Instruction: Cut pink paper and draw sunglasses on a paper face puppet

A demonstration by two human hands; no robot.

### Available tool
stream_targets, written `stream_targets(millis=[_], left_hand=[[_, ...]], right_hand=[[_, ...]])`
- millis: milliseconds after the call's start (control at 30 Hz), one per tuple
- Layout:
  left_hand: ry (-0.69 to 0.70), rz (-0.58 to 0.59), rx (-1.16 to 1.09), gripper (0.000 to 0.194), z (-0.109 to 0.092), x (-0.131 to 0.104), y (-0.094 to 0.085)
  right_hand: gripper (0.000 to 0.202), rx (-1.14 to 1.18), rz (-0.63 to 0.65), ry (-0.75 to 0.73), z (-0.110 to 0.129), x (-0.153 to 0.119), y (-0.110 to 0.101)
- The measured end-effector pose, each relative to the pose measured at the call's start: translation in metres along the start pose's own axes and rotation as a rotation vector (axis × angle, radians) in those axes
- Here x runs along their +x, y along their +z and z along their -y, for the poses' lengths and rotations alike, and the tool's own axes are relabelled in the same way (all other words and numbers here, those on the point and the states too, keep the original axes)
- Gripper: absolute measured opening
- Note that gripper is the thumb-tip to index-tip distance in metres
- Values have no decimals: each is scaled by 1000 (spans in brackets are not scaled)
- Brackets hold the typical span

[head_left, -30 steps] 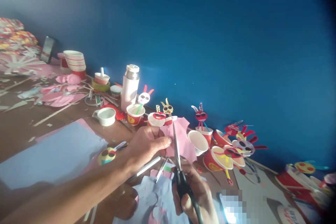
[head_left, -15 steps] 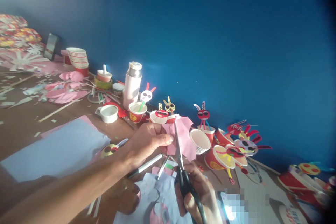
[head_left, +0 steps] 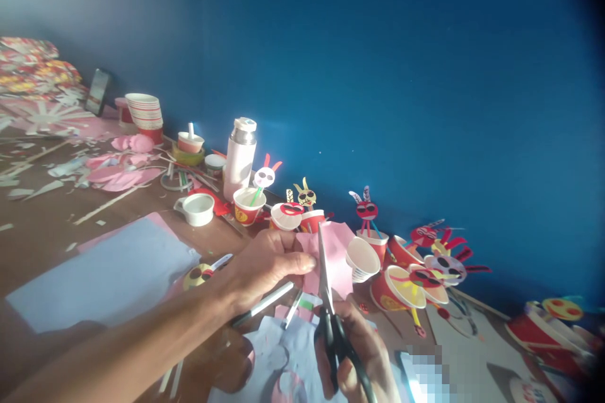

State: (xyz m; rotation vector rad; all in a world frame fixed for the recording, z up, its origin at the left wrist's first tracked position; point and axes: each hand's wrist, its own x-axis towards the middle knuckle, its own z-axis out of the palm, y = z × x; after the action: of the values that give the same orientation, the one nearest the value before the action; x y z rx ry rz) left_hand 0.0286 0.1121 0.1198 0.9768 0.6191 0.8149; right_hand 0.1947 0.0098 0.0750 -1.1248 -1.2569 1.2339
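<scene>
My left hand (head_left: 276, 261) pinches a piece of pink paper (head_left: 338, 258) by its left edge, thumb on top. In my right hand (head_left: 362, 352) are black-handled scissors (head_left: 326, 289), with the blades pointing up and lying across the pink paper. The blades look nearly closed, and whether they bite into the paper I cannot tell. Below the hands lie cut sheets of bluish-white paper (head_left: 265, 359) with round holes. A marker (head_left: 265, 302) rests just under my left wrist. Beside my left forearm is a yellow paper face (head_left: 197, 276).
Red paper cups (head_left: 397, 289) with paper rabbit-like figures stand along the blue wall (head_left: 378, 75). A white thermos (head_left: 240, 164), a small white cup (head_left: 197, 209) and a stack of paper cups (head_left: 144, 113) are further left. Paper scraps (head_left: 123, 176) litter the left side. A phone (head_left: 98, 91) leans at the wall.
The scissor handles have spread slightly, and the blades sit a little lower over the pink paper. The whole view has shifted slightly. Both hands keep their holds.
</scene>
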Motion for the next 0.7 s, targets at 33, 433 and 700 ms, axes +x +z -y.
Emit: stream_targets(millis=[33, 433, 700], left_hand=[[-8, 1, -13, 17, 1, 0, 0], [-32, -36, -45, 18, -1, -1, -1], [-77, 9, -37, 17, -1, -3, 0]], right_hand=[[63, -10, -1, -3, 1, 0, 0], [64, 16, -123, 49, 10, -2, 10], [68, 77, -54, 85, 11, 0, 15]])
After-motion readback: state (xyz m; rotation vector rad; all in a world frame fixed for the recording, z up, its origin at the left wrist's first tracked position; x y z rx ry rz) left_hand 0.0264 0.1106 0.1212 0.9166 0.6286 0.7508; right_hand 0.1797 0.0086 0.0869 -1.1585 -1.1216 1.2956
